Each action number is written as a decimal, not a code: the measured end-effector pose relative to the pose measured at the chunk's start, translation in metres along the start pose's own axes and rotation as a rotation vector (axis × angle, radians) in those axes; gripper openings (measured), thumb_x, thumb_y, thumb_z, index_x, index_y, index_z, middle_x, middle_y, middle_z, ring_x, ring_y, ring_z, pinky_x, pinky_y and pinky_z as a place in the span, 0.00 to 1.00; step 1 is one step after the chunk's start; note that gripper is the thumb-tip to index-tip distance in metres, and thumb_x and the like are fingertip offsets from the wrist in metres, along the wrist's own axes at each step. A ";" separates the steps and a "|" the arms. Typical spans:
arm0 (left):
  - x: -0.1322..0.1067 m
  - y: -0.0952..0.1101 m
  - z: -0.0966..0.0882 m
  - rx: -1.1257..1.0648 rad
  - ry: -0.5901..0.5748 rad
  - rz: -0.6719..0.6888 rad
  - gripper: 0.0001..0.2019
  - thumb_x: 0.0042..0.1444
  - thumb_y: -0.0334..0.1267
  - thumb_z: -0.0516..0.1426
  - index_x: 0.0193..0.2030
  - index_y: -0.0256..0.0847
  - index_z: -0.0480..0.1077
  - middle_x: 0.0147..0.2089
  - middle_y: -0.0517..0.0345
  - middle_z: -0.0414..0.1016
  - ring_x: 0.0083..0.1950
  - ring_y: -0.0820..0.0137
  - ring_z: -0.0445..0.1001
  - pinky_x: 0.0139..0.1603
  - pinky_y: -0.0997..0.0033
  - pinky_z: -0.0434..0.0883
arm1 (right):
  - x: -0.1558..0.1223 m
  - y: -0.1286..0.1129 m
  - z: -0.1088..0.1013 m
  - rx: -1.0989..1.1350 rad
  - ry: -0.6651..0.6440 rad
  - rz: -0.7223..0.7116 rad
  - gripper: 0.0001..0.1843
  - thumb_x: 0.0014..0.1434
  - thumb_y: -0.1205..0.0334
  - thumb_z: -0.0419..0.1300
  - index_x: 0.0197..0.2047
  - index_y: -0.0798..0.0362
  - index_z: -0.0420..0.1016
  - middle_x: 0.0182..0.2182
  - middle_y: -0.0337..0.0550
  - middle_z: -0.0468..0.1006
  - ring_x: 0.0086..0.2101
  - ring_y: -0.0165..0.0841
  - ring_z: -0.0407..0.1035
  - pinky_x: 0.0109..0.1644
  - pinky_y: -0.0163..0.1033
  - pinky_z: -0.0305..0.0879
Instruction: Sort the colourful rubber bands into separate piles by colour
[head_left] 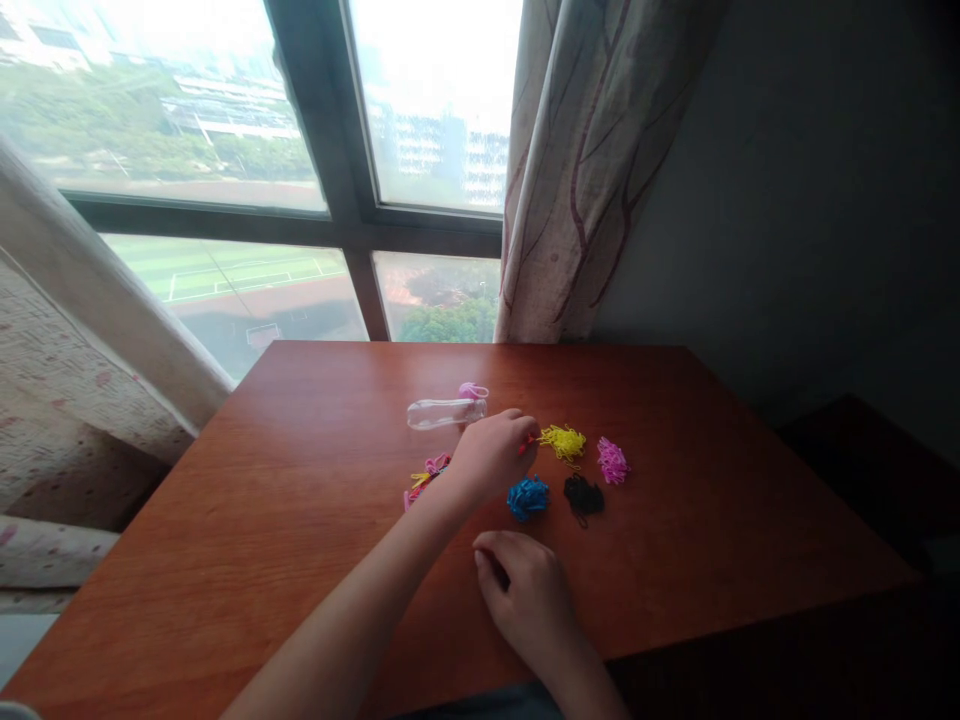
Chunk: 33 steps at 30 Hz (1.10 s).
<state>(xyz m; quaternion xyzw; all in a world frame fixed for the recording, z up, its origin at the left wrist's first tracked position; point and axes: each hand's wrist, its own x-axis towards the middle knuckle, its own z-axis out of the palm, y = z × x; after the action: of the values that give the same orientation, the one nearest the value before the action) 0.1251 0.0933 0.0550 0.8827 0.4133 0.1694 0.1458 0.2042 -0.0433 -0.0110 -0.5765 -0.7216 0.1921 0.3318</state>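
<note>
My left hand (496,452) reaches across the table with its fingers pinched. Red rubber bands (528,441) show at its fingertips; whether some of them lie on the table behind the hand I cannot tell. Partly covered by my left wrist is a mixed pile of coloured rubber bands (424,477). Small single-colour piles lie to the right: blue bands (529,497), yellow bands (563,441), black bands (583,497) and pink bands (614,460). Nearer to me, my right hand (529,585) rests on the tabletop, loosely curled, with nothing visible in it.
A clear plastic container (444,413) lies on its side beyond my left hand, with a pink-lilac looped piece (472,391) at its right end. The brown wooden table (247,530) reaches to a window. Patterned curtains (577,180) hang on both sides.
</note>
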 end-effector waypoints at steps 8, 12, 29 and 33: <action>-0.099 -0.035 -0.020 -0.147 0.093 -0.143 0.08 0.62 0.36 0.52 0.42 0.45 0.73 0.42 0.58 0.76 0.39 0.70 0.75 0.38 0.74 0.68 | -0.001 -0.001 -0.002 -0.016 -0.028 0.006 0.11 0.61 0.70 0.53 0.37 0.49 0.75 0.31 0.39 0.79 0.34 0.33 0.73 0.39 0.34 0.61; -0.138 -0.050 -0.018 -0.102 0.146 -0.264 0.08 0.63 0.38 0.52 0.41 0.45 0.73 0.38 0.59 0.75 0.35 0.70 0.74 0.34 0.74 0.66 | -0.001 -0.001 -0.001 -0.033 -0.028 0.011 0.10 0.61 0.69 0.53 0.36 0.49 0.75 0.30 0.38 0.78 0.32 0.32 0.72 0.38 0.34 0.60; -0.163 -0.050 -0.001 0.081 0.085 -0.349 0.10 0.65 0.40 0.49 0.38 0.46 0.70 0.37 0.59 0.73 0.38 0.68 0.75 0.36 0.71 0.66 | 0.017 -0.015 0.011 -0.155 -0.003 0.047 0.06 0.60 0.68 0.58 0.34 0.48 0.73 0.28 0.35 0.77 0.29 0.31 0.71 0.32 0.34 0.55; -0.164 -0.050 -0.001 0.073 0.088 -0.330 0.09 0.65 0.40 0.49 0.38 0.46 0.70 0.36 0.60 0.73 0.37 0.68 0.74 0.35 0.72 0.65 | 0.024 -0.021 0.018 -0.173 -0.006 0.072 0.03 0.60 0.65 0.61 0.36 0.47 0.73 0.28 0.35 0.77 0.30 0.32 0.71 0.32 0.34 0.54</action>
<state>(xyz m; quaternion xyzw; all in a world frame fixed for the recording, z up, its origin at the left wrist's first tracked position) -0.0076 -0.0034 0.0068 0.7994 0.5644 0.1666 0.1211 0.1736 -0.0236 -0.0036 -0.6278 -0.7153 0.1428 0.2716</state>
